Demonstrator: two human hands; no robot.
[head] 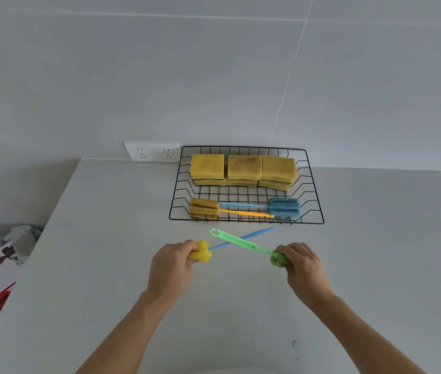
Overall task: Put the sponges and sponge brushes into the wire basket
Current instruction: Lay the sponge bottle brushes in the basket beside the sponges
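Left hand (172, 265) pinched yellow sponge brush (200, 251); right hand (304, 265) pinched green sponge brush (278, 259). Handles crossed just before wire basket (313, 184), above bench (106, 265).

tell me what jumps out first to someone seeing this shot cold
Two hands at the centre, each gripping a sponge brush by its head: the left hand holds the yellow-headed brush, the right hand the green brush, handles crossing. Behind sits the wire basket with stacked yellow sponges.
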